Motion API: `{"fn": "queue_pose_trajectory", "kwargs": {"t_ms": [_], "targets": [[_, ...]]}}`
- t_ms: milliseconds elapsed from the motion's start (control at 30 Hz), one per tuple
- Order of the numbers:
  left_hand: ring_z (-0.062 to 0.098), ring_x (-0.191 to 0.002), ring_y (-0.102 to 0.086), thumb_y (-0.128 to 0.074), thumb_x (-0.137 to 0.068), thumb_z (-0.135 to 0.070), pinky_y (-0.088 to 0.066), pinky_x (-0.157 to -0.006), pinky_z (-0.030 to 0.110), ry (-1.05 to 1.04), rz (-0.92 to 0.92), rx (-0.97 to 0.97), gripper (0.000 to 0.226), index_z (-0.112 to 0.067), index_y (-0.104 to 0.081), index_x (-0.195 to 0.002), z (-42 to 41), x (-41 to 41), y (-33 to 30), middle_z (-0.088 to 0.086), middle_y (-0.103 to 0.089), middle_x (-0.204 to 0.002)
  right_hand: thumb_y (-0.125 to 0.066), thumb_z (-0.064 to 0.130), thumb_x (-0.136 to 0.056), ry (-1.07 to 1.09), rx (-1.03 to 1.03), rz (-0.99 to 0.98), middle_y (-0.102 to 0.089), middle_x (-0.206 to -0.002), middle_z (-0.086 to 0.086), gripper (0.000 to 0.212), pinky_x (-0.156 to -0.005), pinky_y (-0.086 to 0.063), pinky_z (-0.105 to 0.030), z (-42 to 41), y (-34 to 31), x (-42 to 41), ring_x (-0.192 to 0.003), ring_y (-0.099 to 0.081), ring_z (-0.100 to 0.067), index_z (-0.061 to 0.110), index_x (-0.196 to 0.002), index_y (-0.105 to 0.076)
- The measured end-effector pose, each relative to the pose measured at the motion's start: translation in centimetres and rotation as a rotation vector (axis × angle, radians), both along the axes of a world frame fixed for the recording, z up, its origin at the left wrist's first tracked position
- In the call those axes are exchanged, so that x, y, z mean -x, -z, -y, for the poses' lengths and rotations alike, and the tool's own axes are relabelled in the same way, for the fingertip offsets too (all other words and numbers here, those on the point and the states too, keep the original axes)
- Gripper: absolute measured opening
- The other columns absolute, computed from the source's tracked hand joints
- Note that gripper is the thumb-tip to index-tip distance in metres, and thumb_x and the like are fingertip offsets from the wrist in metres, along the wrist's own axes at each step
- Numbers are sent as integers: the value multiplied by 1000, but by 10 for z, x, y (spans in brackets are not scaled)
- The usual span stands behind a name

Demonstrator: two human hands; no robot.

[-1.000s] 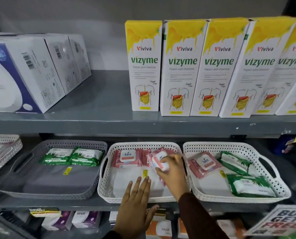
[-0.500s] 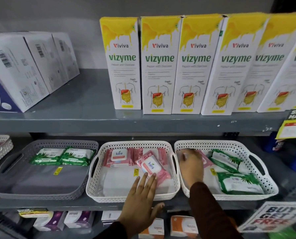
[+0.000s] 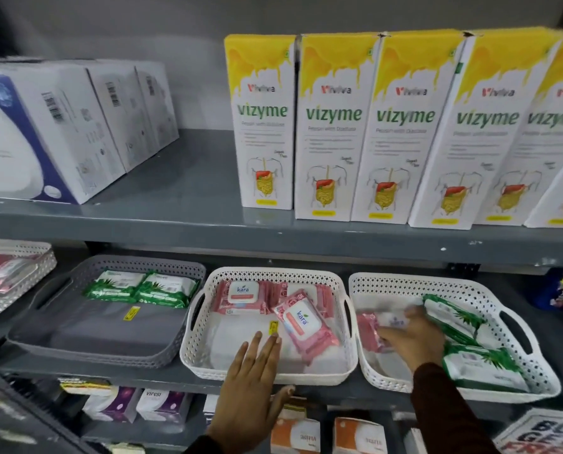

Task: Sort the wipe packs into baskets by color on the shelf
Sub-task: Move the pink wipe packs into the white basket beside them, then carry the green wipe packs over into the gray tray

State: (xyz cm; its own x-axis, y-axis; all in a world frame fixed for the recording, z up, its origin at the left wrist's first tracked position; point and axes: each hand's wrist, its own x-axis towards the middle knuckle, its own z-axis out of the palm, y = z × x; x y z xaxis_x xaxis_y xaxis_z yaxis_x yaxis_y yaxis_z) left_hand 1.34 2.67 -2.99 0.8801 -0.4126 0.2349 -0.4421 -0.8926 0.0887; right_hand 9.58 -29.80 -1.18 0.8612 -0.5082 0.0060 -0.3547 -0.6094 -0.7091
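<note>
Three baskets stand side by side on the lower shelf. The grey basket (image 3: 93, 353) holds two green wipe packs (image 3: 142, 288). The middle white basket (image 3: 193, 342) holds pink wipe packs, one flat at the back (image 3: 244, 294) and one tilted in front (image 3: 306, 326). My left hand (image 3: 253, 381) lies flat on its front rim with fingers apart and holds nothing. In the right white basket (image 3: 470, 286), my blurred right hand (image 3: 411, 335) closes over a pink wipe pack (image 3: 370, 329) at the left side. Two green packs (image 3: 453, 317) lie beside it.
Another white basket (image 3: 21, 290) with pink packs sits at the far left. Tall yellow-and-white cartons (image 3: 332, 126) and white boxes (image 3: 60, 132) fill the upper shelf. Small boxes (image 3: 162, 407) stand on the shelf below. A printed sign (image 3: 542, 434) is at the lower right.
My right hand let go of a pink pack in the middle basket, moved into the right basket and took hold of the pink pack there. My left hand stayed on the rim.
</note>
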Motion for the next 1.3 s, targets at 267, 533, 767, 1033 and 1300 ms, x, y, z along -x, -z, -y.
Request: {"fn": "queue_pose_trajectory", "kwargs": {"t_ms": [267,533,767,1033,1300], "targets": [[22,-147,-2,-25,-100,-57,-10,-114,41,-91,20,82,72,-12,-7,-154,-79,-2,3,1,-7,-161,-93,16,-51,-123,-38,464,-55,-87,2,51,-76,-49,-35,-84,-65,18,-84,-56,-22,25,-84,-55],[24,-147,-2,-28,-100,-56,-6,-114,35,-71,75,102,75,-6,-11,-153,-95,1,1,11,-13,-159,-86,29,-64,-663,40,158,-40,-119,5,43,-91,-42,-12,-230,-35,-1,-113,-40,-10,27,-96,-58],[28,-143,-17,-26,-98,-60,-14,-111,44,-99,33,11,76,-3,-31,-147,-94,-4,3,16,-31,-152,-68,26,-87,-756,168,27,-50,-132,1,45,-105,-41,-29,-260,-13,-13,-119,-49,-15,22,-130,-56],[31,-141,-27,-24,-97,-62,-19,-108,44,139,40,22,76,-3,-40,-143,0,-7,4,11,-36,-152,-64,11,-86,-234,24,341,-69,-101,-3,16,-83,-50,-28,-139,-38,26,-90,-64,-19,12,-101,-71],[25,-144,-20,-35,-97,-61,-4,-114,33,353,22,82,76,-9,-26,-150,106,-7,-6,5,-22,-157,-64,34,-80,252,318,-190,-63,-112,-19,38,-90,-47,-40,35,-18,46,-108,-55,-37,9,-109,-66]]}}
